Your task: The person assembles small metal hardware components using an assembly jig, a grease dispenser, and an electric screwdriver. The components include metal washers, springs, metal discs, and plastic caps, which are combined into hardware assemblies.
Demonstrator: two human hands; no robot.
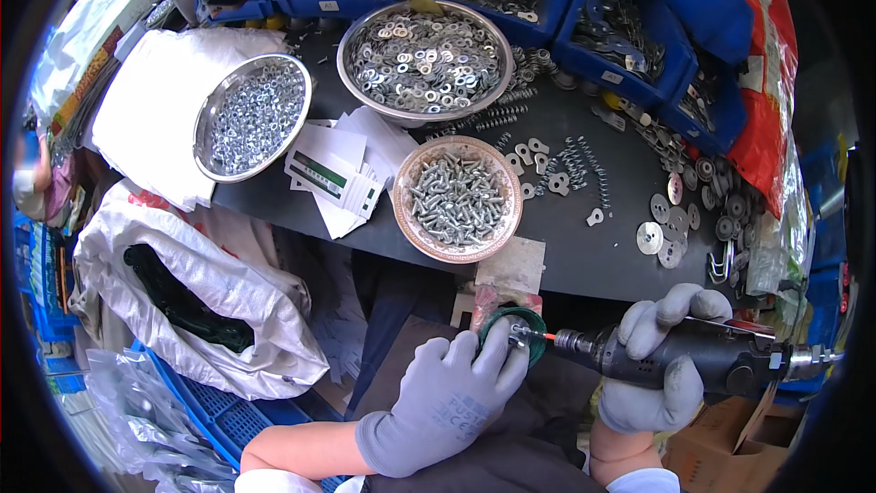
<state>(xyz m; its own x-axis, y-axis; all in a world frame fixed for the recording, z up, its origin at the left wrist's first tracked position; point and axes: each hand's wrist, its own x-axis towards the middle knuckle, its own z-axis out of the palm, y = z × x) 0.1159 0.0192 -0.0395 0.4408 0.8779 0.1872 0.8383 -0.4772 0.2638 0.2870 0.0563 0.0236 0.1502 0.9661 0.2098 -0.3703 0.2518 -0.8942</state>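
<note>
From the head view, below the workbench's (584, 265) near edge, the gloved left hand (447, 402) clamps its fingers around one green ring (516, 333) with a small metal part at its middle. The gloved right hand (657, 365) is wrapped tight on one black power screwdriver (693, 361). Its long axis lies level, with the orange-tipped bit pointing left into the ring's centre, so the ring sits directly left of the tool. On the workbench stand three metal bowls: screws (456, 199), washers (424, 59) and nuts (251, 117).
</note>
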